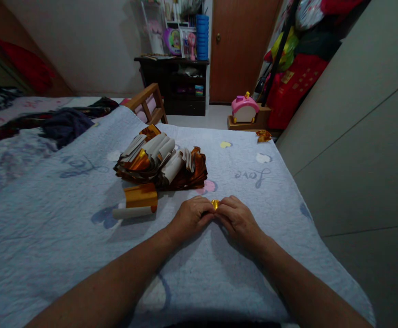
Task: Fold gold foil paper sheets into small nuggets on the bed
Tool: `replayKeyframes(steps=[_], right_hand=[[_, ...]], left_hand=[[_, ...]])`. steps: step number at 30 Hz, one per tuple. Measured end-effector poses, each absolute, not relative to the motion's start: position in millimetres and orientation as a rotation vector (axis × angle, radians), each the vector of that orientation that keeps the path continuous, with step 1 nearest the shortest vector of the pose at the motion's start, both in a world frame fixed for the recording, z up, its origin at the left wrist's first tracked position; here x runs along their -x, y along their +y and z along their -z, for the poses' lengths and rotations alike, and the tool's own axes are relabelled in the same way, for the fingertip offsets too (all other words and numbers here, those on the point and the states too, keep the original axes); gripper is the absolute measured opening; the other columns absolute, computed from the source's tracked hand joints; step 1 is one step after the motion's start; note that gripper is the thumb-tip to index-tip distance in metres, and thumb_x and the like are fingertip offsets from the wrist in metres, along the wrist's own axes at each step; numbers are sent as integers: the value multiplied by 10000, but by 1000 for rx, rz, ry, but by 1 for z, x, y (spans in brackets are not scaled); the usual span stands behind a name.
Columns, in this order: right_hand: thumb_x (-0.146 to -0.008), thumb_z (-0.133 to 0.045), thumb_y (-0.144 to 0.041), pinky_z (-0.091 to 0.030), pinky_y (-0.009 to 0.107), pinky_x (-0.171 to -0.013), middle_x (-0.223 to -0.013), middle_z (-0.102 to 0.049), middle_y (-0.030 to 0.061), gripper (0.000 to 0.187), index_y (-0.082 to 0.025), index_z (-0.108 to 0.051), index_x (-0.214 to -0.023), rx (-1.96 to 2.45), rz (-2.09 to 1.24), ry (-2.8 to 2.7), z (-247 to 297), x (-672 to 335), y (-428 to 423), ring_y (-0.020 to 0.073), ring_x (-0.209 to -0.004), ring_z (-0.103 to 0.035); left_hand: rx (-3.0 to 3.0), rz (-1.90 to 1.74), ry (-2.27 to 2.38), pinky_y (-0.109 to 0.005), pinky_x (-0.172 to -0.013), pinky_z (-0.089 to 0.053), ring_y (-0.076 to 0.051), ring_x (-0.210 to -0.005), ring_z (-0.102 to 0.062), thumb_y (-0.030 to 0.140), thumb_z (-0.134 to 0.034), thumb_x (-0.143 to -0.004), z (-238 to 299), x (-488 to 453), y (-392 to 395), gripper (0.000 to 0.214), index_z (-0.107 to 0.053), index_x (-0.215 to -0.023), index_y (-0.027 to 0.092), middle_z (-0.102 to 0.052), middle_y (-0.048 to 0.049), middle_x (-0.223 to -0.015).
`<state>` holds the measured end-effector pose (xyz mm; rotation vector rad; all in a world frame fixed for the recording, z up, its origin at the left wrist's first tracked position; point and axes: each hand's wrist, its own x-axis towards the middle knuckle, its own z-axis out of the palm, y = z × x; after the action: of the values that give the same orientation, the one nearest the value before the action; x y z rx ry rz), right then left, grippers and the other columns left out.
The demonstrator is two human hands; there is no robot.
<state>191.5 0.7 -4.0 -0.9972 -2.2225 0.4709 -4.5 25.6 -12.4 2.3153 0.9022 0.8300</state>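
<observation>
Between my two hands is a small piece of shiny gold paper (215,204), mostly covered by fingers. My left hand (191,216) pinches its left side, and my right hand (238,219) pinches the right side. The fingertips nearly meet just above the bedding. Beyond the left hand lies a thick pile of gold and white paper sheets (171,159), some curled or rolled. One loose sheet (141,196), gold with a rolled white edge, rests nearer me, left of my left hand.
A blue patterned bed cover (82,255) spreads under everything. A folded gold paper piece (263,135) sits at its far right corner. Dark clothes (67,125) lie at the left. A wooden chair (151,102), a pink toy (244,109) and a grey cabinet (363,150) stand around the bed.
</observation>
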Motion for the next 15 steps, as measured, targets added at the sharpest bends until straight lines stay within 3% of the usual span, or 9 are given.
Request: replayKeyframes(steps=[2,6,11,15], right_hand=[[-943,-602,-139,-429,339,-779,-885,-623,48,66,-204,-601,-933,1023,-510,-2184,2,-194,1,208,-857,-530],[-812,-674,-122,-440,358,-786,-940,-570,46,238,-221,-518,-962,1161,-557,-2104,0,-203,3,221,-885,-521],[-772,-635,-107,-446,320,-723,-927,-535,28,270,-234,-472,-946,1251,-622,-1977,5,-206,3,195,-828,-527],[-771,-633,-55,-444,318,-733,-883,-598,26,233,-220,-541,-907,1293,-633,-2051,10,-205,4,195,-823,-557]], left_hand=[[-2310,-830,901,-296,-760,-480,-182,-805,-646,124,-672,-901,11,5,25,71,-713,-888,180,-726,-33,-832],[-2273,-804,914,-287,-744,-469,-178,-806,-639,92,-643,-901,9,6,25,113,-705,-943,176,-713,-35,-843],[-2267,-774,927,-292,-753,-468,-180,-826,-629,112,-614,-918,8,6,24,105,-687,-942,184,-700,-34,-848],[-2277,-777,926,-299,-755,-466,-179,-821,-616,120,-617,-910,8,5,24,85,-670,-910,185,-691,-29,-840]])
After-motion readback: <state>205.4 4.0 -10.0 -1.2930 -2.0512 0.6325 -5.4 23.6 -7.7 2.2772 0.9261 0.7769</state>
